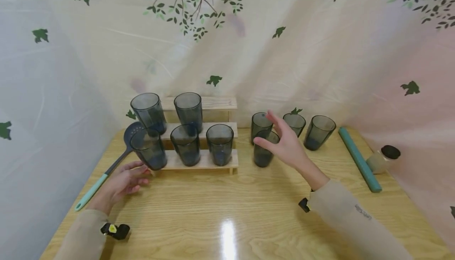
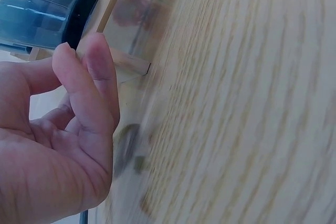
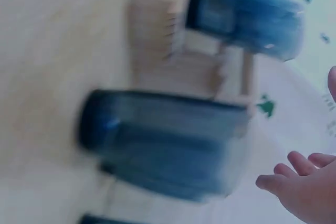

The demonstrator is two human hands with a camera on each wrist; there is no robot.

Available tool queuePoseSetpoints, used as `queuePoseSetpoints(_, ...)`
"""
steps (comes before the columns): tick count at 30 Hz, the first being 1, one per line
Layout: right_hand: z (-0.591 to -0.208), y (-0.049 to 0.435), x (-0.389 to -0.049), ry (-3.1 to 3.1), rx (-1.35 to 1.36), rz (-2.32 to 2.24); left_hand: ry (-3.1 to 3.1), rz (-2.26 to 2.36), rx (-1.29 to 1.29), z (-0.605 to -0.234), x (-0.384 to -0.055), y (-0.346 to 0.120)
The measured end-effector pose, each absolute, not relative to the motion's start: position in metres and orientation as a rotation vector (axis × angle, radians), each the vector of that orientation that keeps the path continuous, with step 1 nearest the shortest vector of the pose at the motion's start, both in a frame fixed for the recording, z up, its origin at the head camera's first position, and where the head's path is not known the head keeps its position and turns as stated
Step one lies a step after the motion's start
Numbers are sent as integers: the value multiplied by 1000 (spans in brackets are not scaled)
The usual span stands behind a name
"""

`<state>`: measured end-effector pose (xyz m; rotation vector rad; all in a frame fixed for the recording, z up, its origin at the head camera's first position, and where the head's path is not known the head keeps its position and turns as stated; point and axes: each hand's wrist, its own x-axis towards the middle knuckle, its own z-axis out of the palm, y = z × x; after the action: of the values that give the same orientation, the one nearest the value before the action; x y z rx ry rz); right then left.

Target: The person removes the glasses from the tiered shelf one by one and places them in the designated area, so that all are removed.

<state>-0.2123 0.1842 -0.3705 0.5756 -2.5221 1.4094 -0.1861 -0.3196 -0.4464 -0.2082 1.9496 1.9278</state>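
A tiered wooden rack (image 1: pixel 217 103) carries dark tinted glasses: three on its lowest step and two on the step above. Beside the leftmost lower glass (image 1: pixel 149 151) is my left hand (image 1: pixel 122 183), its fingers loosely bent. In the left wrist view, the fingertips of the left hand (image 2: pixel 68 129) come close to the glass's base (image 2: pixel 79 17); whether they touch it I cannot tell. My right hand (image 1: pixel 286 145) is spread, thumb apart from fingers, at a tinted glass (image 1: pixel 263 157) right of the rack. The right wrist view, blurred, has this hand (image 3: pixel 307 184) beyond a glass's rim (image 3: pixel 168 140), apart from it.
More tinted glasses stand behind the right hand, among them one at the far right (image 1: pixel 320 131). A teal rod (image 1: pixel 360 159) and a dark-lidded jar (image 1: pixel 382 159) lie at the table's right. A slotted spoon (image 1: pixel 113 163) with a mint handle lies left of the rack.
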Motion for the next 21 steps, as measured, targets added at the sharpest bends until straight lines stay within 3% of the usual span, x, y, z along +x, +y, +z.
queuePoseSetpoints(9,-324,133,-223,-2446,777,1642,1958,1925,-221,-445,-185,-318)
queuePoseSetpoints(21,-309,72,-251,-2491,764,1834,1935,1947,-243,-443,-185,-317)
